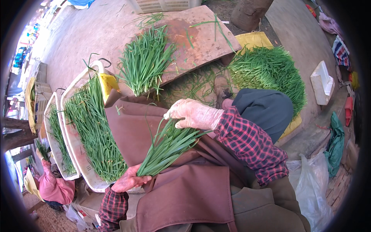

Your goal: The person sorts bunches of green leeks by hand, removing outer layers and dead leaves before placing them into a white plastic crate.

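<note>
A bunch of garlic chives (168, 150) lies slanted over the brown apron (189, 193) on my lap. My bare left hand (130, 179) is closed round its lower end. Over the upper end bends my right hand (195, 114) in a pale, stained glove, its fingers and thumb closed on some of the blades; the exact grip is partly hidden. Ahead, a loose heap of chives (145, 58) rests on the near left part of a worn board (193, 38). To the right, a thick pile of chives (270, 73) sits on yellow sheeting (253, 39), beside my knee.
Two white crates (63, 98) filled with chives stand at my left. A pale basket (166, 4) is beyond the board, near a wooden stump (250, 13). A white foam box (322, 83) and plastic bags (313, 185) are on the right. Another person (56, 183) in pink sits far left, holding greens.
</note>
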Demonstrator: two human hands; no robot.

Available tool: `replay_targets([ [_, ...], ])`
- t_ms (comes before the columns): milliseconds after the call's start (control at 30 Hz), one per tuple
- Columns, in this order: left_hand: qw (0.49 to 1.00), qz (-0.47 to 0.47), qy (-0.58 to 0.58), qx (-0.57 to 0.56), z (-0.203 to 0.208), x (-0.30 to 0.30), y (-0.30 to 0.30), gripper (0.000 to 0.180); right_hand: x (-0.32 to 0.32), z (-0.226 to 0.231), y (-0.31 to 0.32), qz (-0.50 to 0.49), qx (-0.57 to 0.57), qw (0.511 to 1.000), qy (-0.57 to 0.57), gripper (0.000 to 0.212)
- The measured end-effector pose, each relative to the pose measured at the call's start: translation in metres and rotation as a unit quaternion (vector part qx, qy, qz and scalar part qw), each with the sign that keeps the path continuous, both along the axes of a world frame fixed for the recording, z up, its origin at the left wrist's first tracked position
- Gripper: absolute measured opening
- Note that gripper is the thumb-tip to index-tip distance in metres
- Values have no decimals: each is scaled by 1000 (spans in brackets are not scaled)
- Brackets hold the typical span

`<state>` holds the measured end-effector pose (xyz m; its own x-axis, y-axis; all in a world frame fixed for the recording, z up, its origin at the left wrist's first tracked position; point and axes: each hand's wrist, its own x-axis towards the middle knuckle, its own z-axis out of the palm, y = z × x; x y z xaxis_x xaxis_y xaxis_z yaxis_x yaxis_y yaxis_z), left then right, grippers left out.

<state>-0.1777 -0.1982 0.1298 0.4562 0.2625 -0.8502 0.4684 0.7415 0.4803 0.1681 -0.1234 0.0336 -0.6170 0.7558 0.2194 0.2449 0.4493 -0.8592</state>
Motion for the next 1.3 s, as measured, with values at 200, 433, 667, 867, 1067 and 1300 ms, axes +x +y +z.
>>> replay_targets([
  [200, 1000, 11, -16, -20, -4, -2, -2, 35, -21, 1, -13, -66, 88, 986, -124, 10],
  [433, 988, 116, -58, -79, -26, -16, -17, 26, -8, 8, -8, -308, -226, 895, 232, 19],
  [667, 980, 192, -29, -46, -29, -23, -25, 27, 42, 57, -23, -386, -214, 889, 123, 15],
  [867, 972, 224, -51, -52, -25, -19, -23, 27, 23, 59, -52, -250, -298, 912, -129, 29],
  [1067, 969, 229, -64, -62, -25, -14, -22, 26, -9, 30, -57, -150, -290, 936, -131, 40],
  [1300, 966, 235, -81, -75, -33, -14, -26, 25, -21, 21, -70, -190, -359, 908, 106, 27],
])
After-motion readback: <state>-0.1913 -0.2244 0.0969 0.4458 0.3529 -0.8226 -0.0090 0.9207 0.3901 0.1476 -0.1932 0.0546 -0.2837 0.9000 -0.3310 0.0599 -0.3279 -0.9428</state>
